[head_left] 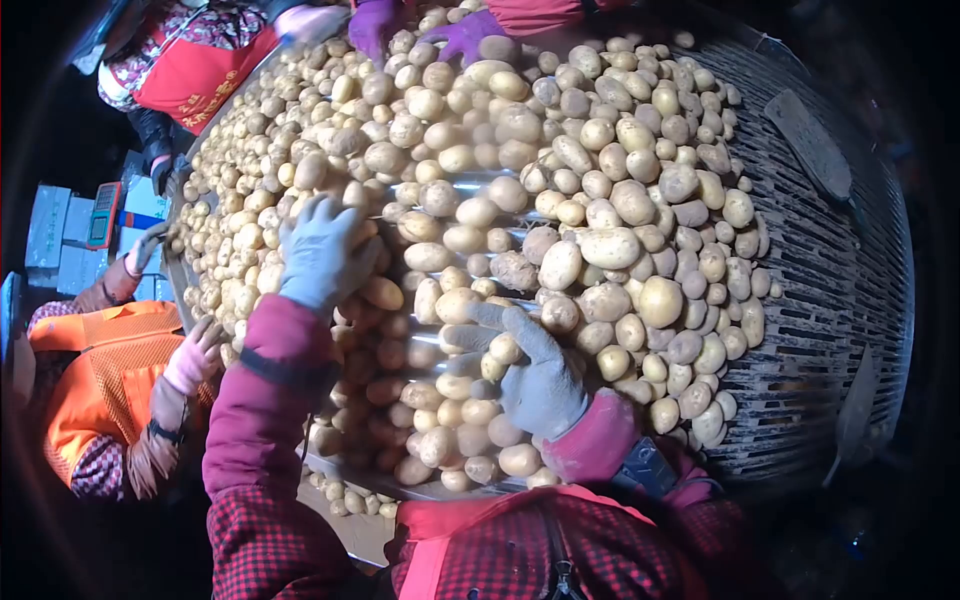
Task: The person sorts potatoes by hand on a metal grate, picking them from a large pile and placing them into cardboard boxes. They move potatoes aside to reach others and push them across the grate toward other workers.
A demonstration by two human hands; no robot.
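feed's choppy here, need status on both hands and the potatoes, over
left hand on the potatoes, grip unclear; right hand at small ones, fingers spread; purple gloves at far edge, apart from both

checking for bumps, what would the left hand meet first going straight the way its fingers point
Most likely the potato just beyond the fingertips of the left hand, though depth is unclear and it might pass over it.
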